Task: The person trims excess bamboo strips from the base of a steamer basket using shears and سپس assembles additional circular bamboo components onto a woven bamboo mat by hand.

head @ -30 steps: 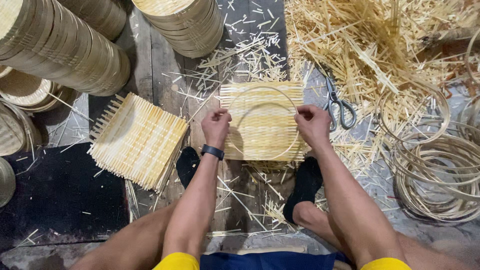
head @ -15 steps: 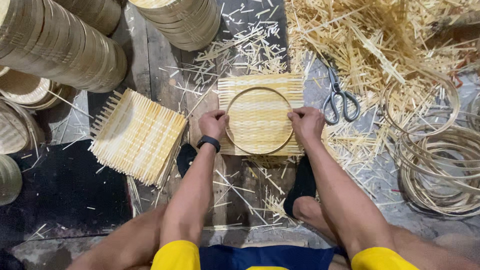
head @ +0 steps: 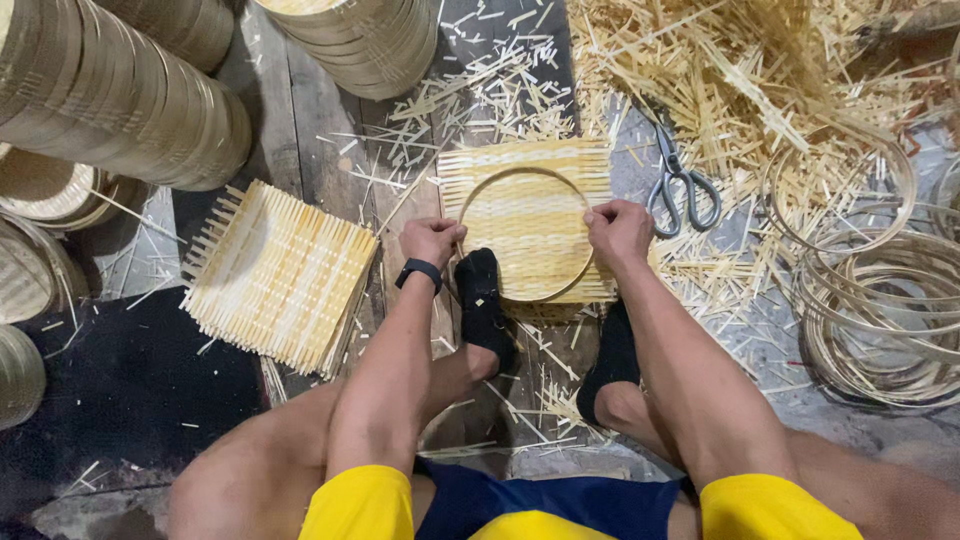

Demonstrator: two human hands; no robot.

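Note:
A square woven bamboo mat point(head: 530, 175) lies on the floor in front of me with a round bamboo ring point(head: 520, 236) laid on it. My left hand point(head: 432, 240) grips the ring's left edge; a black band sits on that wrist. My right hand point(head: 620, 232) grips the ring's right edge. My left foot in a black sock point(head: 483, 300) rests on the near edge of the mat and ring. The other black-socked foot point(head: 612, 360) is just below the mat.
A stack of woven mats point(head: 280, 275) lies to the left. Scissors point(head: 680, 185) lie right of the mat. Bamboo rings point(head: 880, 300) pile at right, loose strips point(head: 760, 70) behind. Stacks of round bamboo trays point(head: 120, 100) stand at upper left and top centre point(head: 360, 40).
My left foot has moved up onto the near edge of the mat and ring. Both hands stay on the ring's sides.

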